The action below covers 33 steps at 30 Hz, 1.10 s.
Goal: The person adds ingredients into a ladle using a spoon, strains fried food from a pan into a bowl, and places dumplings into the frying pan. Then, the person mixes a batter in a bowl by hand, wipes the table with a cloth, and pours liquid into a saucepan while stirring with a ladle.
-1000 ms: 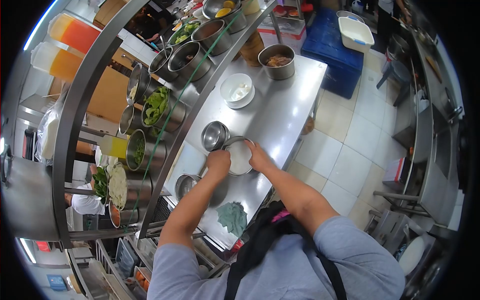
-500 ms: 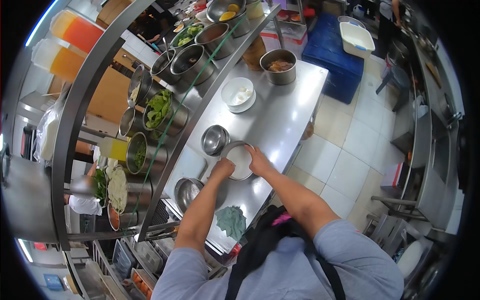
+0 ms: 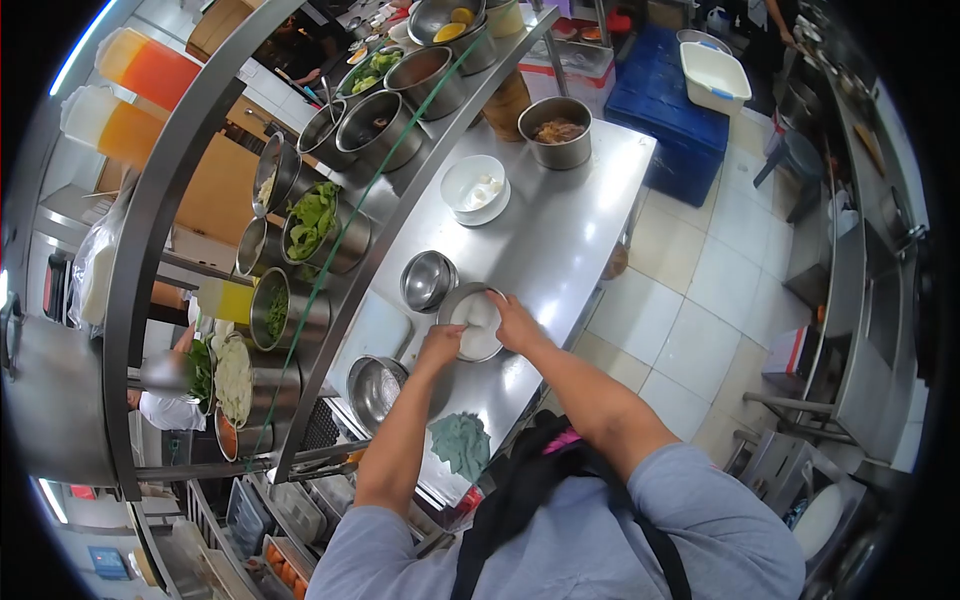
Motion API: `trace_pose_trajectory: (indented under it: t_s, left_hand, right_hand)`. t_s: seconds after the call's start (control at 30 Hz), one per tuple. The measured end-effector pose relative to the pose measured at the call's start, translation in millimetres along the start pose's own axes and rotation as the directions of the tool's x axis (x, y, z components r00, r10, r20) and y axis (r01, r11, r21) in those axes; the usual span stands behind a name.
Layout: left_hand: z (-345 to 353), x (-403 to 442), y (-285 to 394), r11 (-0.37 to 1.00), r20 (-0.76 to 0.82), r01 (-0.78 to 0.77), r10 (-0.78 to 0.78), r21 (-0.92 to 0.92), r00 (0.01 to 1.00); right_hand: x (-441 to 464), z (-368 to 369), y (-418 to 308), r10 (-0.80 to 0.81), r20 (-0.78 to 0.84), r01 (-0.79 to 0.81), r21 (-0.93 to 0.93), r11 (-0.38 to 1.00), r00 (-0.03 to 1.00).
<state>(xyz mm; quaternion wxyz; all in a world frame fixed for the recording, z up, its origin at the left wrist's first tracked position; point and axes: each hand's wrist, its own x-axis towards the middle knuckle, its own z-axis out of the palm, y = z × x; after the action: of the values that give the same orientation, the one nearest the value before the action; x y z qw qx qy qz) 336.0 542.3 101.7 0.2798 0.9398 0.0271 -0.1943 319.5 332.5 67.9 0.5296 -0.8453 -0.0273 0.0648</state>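
On the steel table, a round metal bowl (image 3: 452, 306) holds something white, perhaps a powder or liquid, with an uneven surface. My right hand (image 3: 516, 323) grips the bowl's rim on the right, its fingertips over the edge. At the lower left rim, my left hand (image 3: 441, 347) is closed on the bowl, with a digit reaching over the white contents; its other fingers are partly hidden. Beside the bowl stand stacked small metal bowls (image 3: 428, 280). Another metal bowl (image 3: 376, 392) is near my left forearm, and a green cloth (image 3: 461, 446) lies close to my body.
White bowls (image 3: 474, 188) and a metal pot of brown food (image 3: 556, 133) stand farther along the steel table (image 3: 575, 235). A shelf (image 3: 405, 215) with several food containers runs along the left. A blue chest (image 3: 650, 125) stands beyond the table. A co-worker's arm (image 3: 778, 22) shows far back.
My left hand has shifted slightly left and down, and one digit now stretches over the bowl's contents. The white surface looks more uneven. My right hand stays at the rim.
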Motion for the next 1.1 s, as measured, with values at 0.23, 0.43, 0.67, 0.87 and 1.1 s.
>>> trace_pose_trajectory:
  t_s: [0.23, 0.43, 0.67, 0.87, 1.1]
  left_hand:
    - [-46.8, -25.7, 64.0, 0.748, -0.016, -0.041, 0.07, 0.662, 0.997]
    - [-15.3, -1.0, 53.1, 0.627, 0.101, -0.146, 0.108, 0.765, 0.989]
    - [9.4, 12.4, 33.4, 0.893, -0.027, -0.079, 0.101, 0.444, 0.995]
    - [20.4, 12.8, 10.8, 0.98, -0.031, -0.031, 0.038, 0.197, 0.999]
    - [3.5, -12.8, 15.2, 0.986, -0.119, -0.097, 0.113, 0.136, 0.986]
  right_hand:
    - [6.6, 4.1, 5.7, 0.017, 0.035, -0.017, -0.001, 1.0, 0.999]
    - [6.5, 1.1, 6.0, -0.009, 0.025, 0.01, -0.044, 0.999, 1.0]
    - [6.9, 1.7, 8.7, 0.013, 0.065, -0.01, -0.051, 0.999, 0.998]
    - [8.3, 1.2, 11.8, 0.015, 0.112, -0.009, -0.049, 0.999, 0.994]
    - [16.2, 8.9, 33.8, -0.162, 0.06, 0.16, 0.027, 0.987, 0.985]
